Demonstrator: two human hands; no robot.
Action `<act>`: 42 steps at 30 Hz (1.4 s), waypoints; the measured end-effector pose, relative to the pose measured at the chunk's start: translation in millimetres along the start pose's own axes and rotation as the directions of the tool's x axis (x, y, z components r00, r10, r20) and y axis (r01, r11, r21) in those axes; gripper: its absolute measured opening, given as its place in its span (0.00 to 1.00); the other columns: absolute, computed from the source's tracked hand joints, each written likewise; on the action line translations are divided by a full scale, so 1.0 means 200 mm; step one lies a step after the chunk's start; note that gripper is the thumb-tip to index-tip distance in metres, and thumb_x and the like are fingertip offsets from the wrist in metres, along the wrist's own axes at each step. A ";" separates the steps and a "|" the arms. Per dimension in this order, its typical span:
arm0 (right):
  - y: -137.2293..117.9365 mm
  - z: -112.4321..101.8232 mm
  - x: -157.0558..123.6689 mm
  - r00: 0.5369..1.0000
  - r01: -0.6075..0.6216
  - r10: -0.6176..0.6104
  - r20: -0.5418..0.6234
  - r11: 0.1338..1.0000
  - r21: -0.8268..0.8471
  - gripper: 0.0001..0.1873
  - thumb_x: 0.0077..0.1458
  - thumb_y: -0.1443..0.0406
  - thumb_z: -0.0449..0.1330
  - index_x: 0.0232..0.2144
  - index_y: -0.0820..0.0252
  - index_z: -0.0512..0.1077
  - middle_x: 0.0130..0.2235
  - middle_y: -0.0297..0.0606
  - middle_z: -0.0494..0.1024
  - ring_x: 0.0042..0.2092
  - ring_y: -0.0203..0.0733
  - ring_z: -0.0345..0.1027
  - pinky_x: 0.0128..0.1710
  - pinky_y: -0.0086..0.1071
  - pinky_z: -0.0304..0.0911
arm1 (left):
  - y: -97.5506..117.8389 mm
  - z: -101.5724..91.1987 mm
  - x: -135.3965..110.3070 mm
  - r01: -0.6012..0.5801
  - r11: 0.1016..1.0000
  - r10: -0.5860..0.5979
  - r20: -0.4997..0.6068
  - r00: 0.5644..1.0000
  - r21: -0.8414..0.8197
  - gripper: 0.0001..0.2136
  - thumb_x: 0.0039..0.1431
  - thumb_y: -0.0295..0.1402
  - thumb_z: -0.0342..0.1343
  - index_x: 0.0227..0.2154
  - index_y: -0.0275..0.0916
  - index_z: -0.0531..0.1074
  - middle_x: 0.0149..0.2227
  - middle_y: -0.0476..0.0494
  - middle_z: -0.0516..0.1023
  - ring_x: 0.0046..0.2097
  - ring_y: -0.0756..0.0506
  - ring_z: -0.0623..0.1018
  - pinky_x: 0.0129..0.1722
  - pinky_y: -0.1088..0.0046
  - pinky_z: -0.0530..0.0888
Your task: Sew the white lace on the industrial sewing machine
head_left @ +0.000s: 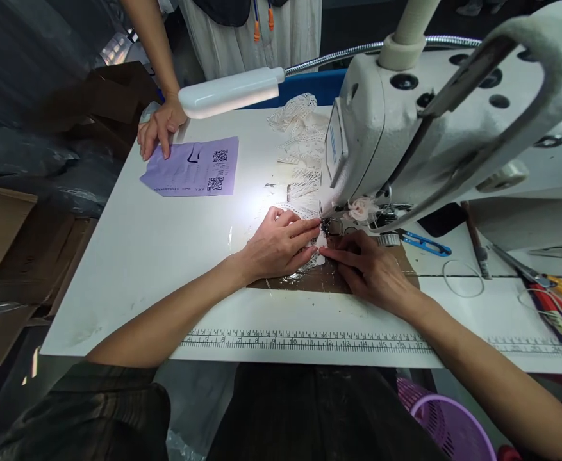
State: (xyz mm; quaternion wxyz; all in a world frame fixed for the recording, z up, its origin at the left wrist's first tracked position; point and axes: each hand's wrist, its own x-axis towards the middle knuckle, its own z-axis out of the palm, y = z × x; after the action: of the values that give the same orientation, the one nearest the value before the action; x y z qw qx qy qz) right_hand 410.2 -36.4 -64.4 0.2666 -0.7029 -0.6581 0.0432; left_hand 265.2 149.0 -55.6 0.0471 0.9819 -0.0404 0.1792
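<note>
"At the centre, how does the left hand [283, 244] lie?"

"Palm down and loosely open, fingers resting over white lace [322, 242] with no clear grip. Across from it the right hand [374, 266] is half curled, its index fingertip at the lace's edge; whether its thumb pinches anything, I cannot tell."

"So where is the piece, exactly?"

"Between the two hands, over a brown sheet [329, 282], right by the working end of the sewing machine [364, 134]. (That corner is too cluttered for me to make out a needle.)"

"How far along would you call it?"

"Laid in place, I'd judge, so the positioning looks mostly done. Any stitching is hidden, and with the piece at the machine I wouldn't call it finished."

"And beyond it?"

"More lace pieces [304, 137] lie loosely heaped behind, beside the machine. Worked or waiting, I can't say."

"Farther out?"

"Blue snips [425, 243] lie unheld to the right on the table [131, 256], so no trimming is under way. At the far left, a co-worker's hand [163, 125] rests on a purple paper [194, 166]."
</note>
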 end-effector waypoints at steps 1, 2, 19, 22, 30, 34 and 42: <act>0.00 0.00 0.00 1.000 -0.004 0.004 0.002 1.000 0.004 0.19 0.59 0.69 0.53 0.48 0.53 0.77 0.43 0.45 0.72 0.43 0.44 0.68 0.43 0.39 0.69 | 0.00 0.00 0.00 -0.001 1.000 0.001 0.000 1.000 0.000 0.15 0.65 0.37 0.47 0.48 0.37 0.73 0.52 0.39 0.76 0.43 0.40 0.72 0.39 0.58 0.64; 0.00 0.00 0.00 1.000 -0.009 0.009 0.004 1.000 0.005 0.19 0.59 0.69 0.53 0.49 0.53 0.77 0.43 0.45 0.72 0.43 0.45 0.68 0.42 0.39 0.69 | 0.00 0.00 0.00 -0.002 1.000 0.002 -0.001 1.000 0.000 0.15 0.65 0.37 0.48 0.49 0.37 0.73 0.52 0.39 0.76 0.43 0.40 0.72 0.39 0.58 0.64; 0.00 0.00 -0.01 1.000 0.002 -0.001 -0.009 1.000 0.024 0.19 0.59 0.69 0.53 0.49 0.52 0.76 0.43 0.45 0.72 0.42 0.44 0.68 0.41 0.40 0.70 | 0.01 -0.01 0.00 -0.009 1.000 0.009 -0.022 1.000 -0.003 0.14 0.65 0.37 0.48 0.47 0.38 0.73 0.53 0.41 0.76 0.42 0.41 0.73 0.42 0.56 0.64; -0.01 0.00 0.00 1.000 0.021 -0.021 -0.003 0.999 0.031 0.19 0.59 0.69 0.52 0.50 0.53 0.76 0.42 0.45 0.71 0.42 0.44 0.69 0.40 0.40 0.70 | 0.01 -0.01 0.00 -0.015 1.000 0.014 -0.034 0.999 -0.010 0.14 0.65 0.37 0.48 0.47 0.38 0.73 0.53 0.41 0.76 0.42 0.41 0.73 0.45 0.54 0.64; -0.02 -0.02 0.00 1.000 -0.016 0.016 0.020 0.999 0.032 0.21 0.59 0.70 0.52 0.51 0.52 0.75 0.42 0.44 0.71 0.41 0.44 0.70 0.40 0.41 0.70 | 0.00 0.01 0.00 -0.006 0.998 0.002 -0.055 0.998 -0.064 0.14 0.66 0.38 0.48 0.47 0.40 0.73 0.53 0.46 0.76 0.45 0.42 0.74 0.53 0.52 0.62; -0.03 -0.02 0.00 0.999 -0.038 0.036 0.035 0.998 0.054 0.20 0.59 0.70 0.52 0.50 0.52 0.76 0.42 0.44 0.71 0.43 0.46 0.70 0.43 0.44 0.70 | 0.01 0.00 0.00 0.007 0.998 -0.011 -0.056 0.998 -0.058 0.14 0.67 0.38 0.47 0.47 0.40 0.73 0.53 0.46 0.76 0.46 0.42 0.74 0.55 0.51 0.61; -0.01 -0.02 -0.01 0.999 -0.029 0.025 0.047 0.996 0.090 0.21 0.59 0.71 0.52 0.51 0.51 0.75 0.43 0.43 0.70 0.45 0.46 0.69 0.46 0.43 0.69 | 0.03 0.00 0.00 -0.031 0.999 0.033 -0.091 0.995 0.025 0.11 0.66 0.34 0.49 0.45 0.36 0.73 0.48 0.40 0.78 0.40 0.45 0.74 0.54 0.53 0.63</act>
State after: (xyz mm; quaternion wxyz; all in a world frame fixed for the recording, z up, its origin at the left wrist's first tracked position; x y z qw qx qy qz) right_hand 409.6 -38.7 -60.5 0.2825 -0.6976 -0.6519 0.0928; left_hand 263.7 143.1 -54.9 0.0346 0.9723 -0.0517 0.2253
